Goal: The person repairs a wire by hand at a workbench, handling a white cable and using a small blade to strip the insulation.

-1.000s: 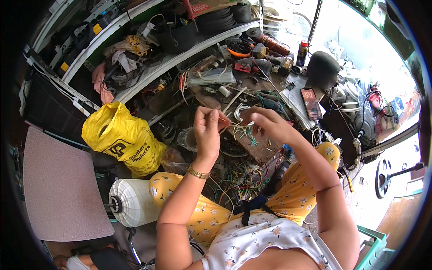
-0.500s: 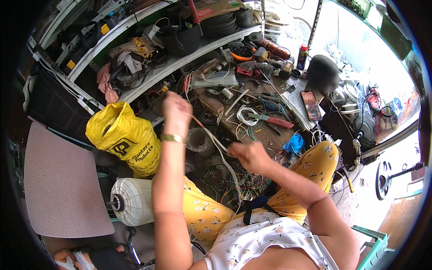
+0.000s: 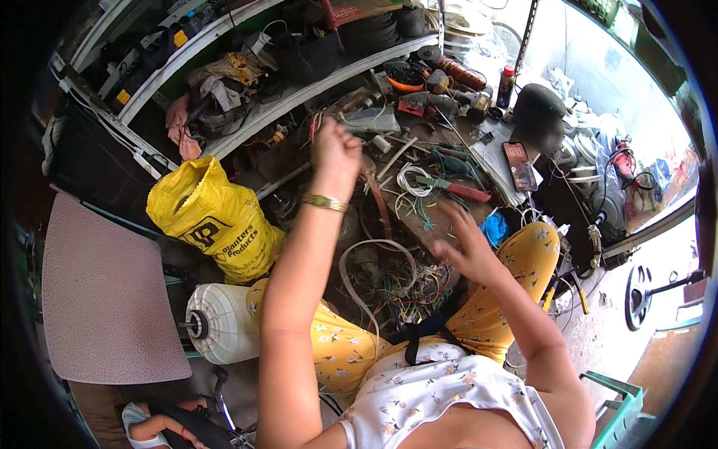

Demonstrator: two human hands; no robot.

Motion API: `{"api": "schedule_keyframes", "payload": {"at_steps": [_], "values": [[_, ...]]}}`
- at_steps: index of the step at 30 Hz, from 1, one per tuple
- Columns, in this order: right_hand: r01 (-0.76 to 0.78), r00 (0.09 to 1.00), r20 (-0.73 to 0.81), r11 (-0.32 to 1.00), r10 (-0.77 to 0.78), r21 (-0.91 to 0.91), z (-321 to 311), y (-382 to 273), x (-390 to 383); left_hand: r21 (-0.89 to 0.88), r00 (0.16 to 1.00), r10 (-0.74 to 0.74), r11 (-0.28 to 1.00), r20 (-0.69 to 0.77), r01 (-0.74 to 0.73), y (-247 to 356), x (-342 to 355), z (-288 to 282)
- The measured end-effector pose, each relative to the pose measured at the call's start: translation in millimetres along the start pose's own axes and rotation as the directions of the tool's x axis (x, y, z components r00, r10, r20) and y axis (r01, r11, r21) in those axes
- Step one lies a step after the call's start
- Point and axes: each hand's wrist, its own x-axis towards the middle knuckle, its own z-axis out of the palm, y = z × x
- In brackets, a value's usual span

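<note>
My left hand (image 3: 335,153), with a watch on its wrist, is raised above the work area and closed in a fist. Beside it hangs a reddish-brown length of cable (image 3: 380,200), blurred; its end seems to run into the fist. A pale cable (image 3: 348,273) loops below, down towards my lap. My right hand (image 3: 470,251) is open, fingers apart, holding nothing, above the right side of the low wooden work surface (image 3: 422,228). Under both hands lies a tangle of thin coloured wires (image 3: 396,292).
A yellow sack (image 3: 224,217) and a white plastic drum (image 3: 218,322) stand at my left. On the work surface lie a red-handled knife (image 3: 464,188), a coil of white wire (image 3: 413,181) and a phone (image 3: 519,166). Another person's arm (image 3: 161,425) shows at lower left.
My right hand has let go of the cable, opened and moved right. My left hand has moved right and slightly up. The cable, taut between them before, now hangs in a loop.
</note>
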Motion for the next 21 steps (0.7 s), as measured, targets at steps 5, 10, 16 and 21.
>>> {"api": "schedule_keyframes", "payload": {"at_steps": [5, 10, 16, 21], "values": [[-0.321, 0.946, 0.208, 0.792, 0.247, 0.519, 48.5, -12.7, 61.9, 0.12, 0.971, 0.068, 0.988, 0.228, -0.097, -73.8, -49.4, 51.2], [-0.302, 0.928, 0.212, 0.288, 0.306, 0.909, 29.7, 37.5, 65.5, 0.7, 0.764, 0.444, 0.341, 0.468, -0.627, -112.8, -61.2, -1.4], [-0.382, 0.899, 0.155, 0.564, 0.409, 0.732, 11.9, 113.8, 86.7, 0.923, 0.755, -0.617, 0.383, 0.221, 0.043, -98.6, -78.4, -135.5], [-0.178, 0.966, 0.076, 0.846, 0.248, -0.502, 24.9, 143.7, 68.2, 0.877, 0.868, -0.474, 0.469, 0.149, 0.106, -110.1, -86.2, -155.3]]}}
